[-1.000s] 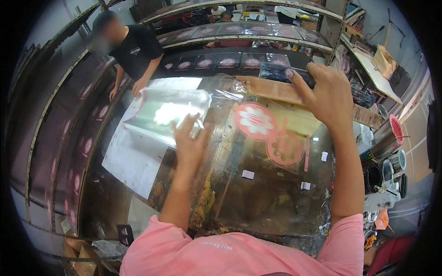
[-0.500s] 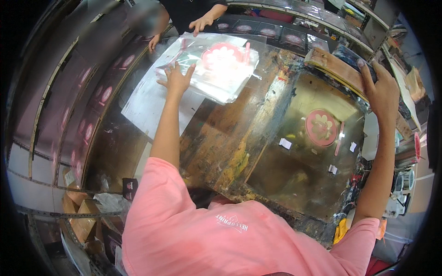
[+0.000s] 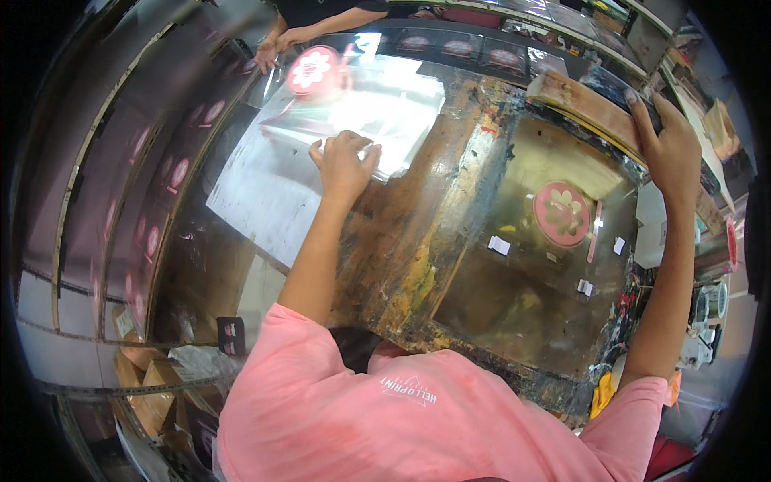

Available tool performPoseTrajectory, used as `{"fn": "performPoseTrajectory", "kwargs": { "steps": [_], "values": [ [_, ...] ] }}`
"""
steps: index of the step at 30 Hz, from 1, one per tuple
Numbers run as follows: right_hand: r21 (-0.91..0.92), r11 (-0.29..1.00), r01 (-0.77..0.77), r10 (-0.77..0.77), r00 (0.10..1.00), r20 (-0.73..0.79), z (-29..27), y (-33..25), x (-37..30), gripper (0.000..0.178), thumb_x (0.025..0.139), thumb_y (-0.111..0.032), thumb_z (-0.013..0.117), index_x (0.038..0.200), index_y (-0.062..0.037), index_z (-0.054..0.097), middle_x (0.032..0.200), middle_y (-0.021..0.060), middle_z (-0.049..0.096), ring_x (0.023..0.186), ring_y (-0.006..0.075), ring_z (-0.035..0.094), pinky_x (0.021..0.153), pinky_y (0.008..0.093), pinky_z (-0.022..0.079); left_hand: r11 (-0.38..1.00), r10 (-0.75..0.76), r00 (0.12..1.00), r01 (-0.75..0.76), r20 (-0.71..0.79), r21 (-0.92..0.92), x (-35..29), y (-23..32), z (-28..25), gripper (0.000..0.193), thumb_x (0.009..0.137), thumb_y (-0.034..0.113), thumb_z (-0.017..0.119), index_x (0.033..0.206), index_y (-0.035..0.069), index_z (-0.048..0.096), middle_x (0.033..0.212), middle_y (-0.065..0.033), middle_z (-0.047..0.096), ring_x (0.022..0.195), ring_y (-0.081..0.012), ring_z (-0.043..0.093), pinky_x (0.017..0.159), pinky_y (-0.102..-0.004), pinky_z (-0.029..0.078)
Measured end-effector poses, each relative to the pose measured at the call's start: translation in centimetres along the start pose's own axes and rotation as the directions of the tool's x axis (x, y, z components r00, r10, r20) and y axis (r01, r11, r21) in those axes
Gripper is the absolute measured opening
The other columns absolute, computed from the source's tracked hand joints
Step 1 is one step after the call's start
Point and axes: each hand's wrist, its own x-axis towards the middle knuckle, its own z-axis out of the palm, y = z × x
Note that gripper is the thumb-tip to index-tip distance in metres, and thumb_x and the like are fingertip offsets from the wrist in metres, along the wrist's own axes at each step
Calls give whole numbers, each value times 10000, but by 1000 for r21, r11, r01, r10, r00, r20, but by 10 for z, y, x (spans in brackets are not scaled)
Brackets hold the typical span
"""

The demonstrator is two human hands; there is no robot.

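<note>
My left hand (image 3: 347, 165) is at the near edge of a stack of clear plastic sheets (image 3: 409, 100), fingers bent and pinching the edge of a sheet. Glare hides exactly how many sheets it has. A sheet printed with a pink flower disc (image 3: 313, 71) lies at the stack's far left, near a co-worker's hands (image 3: 277, 46). My right hand (image 3: 673, 153) grips a wooden squeegee (image 3: 586, 108) with a yellowish edge. It is at the far right of a printing screen (image 3: 530, 305), which bears a pink disc with a flower shape (image 3: 562, 213) and a thin pink bar.
White paper (image 3: 257, 189) lies under the stack on the ink-stained wooden table (image 3: 377, 241). Small folded white pieces (image 3: 499, 245) sit on the screen. Rack shelves (image 3: 161, 185) with printed sheets stand left; more printed sheets (image 3: 458, 46) lie at the back. Cans (image 3: 715, 249) stand right.
The flower-printed sheet has shifted left toward the co-worker, whose hands have drawn back left. My left hand has moved right and nearer, its fingers now bent. My right hand stays on the squeegee.
</note>
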Motion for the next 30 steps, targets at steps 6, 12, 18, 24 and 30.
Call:
{"fn": "performPoseTrajectory", "kwargs": {
  "steps": [6,12,18,24,30],
  "values": [
    [19,996,89,-89,996,-14,-3,-3,6,627,975,-607,601,944,13,690,896,267,672,873,458,661,778,505,502,940,246,929,-299,-277,-166,57,7,-24,248,954,336,733,938,103,815,1035,-66,797,855,-257,689,1194,-565,279],
    [-29,994,101,-102,994,-38,-7,-7,12,647,970,-602,565,889,16,738,725,212,692,738,396,696,706,523,509,837,526,844,-493,105,-235,-2,147,0,240,983,291,706,1001,59,766,1027,-118,782,1048,-303,728,1221,-578,311],
    [12,998,64,-64,998,1,-18,-7,2,658,960,-593,567,760,20,694,779,246,698,754,416,696,693,519,537,763,630,734,-527,253,-373,-103,230,88,641,934,593,664,1336,93,667,1440,-199,605,1391,-402,523,1232,-683,159],
    [16,992,129,-128,991,-40,-6,0,5,698,967,-583,542,755,58,720,715,254,694,727,388,720,679,500,568,669,743,562,-651,365,-359,-118,272,120,1160,776,940,511,1610,139,424,1697,-231,274,1567,-478,219,1196,-766,-40],
    [-16,994,111,-111,994,4,1,7,17,702,949,-592,536,742,47,741,779,279,715,794,425,728,791,520,576,643,756,606,-616,248,-455,-159,332,130,1193,757,980,445,1583,118,459,1667,-255,309,1550,-469,250,1187,-782,-29]
  ]
}}
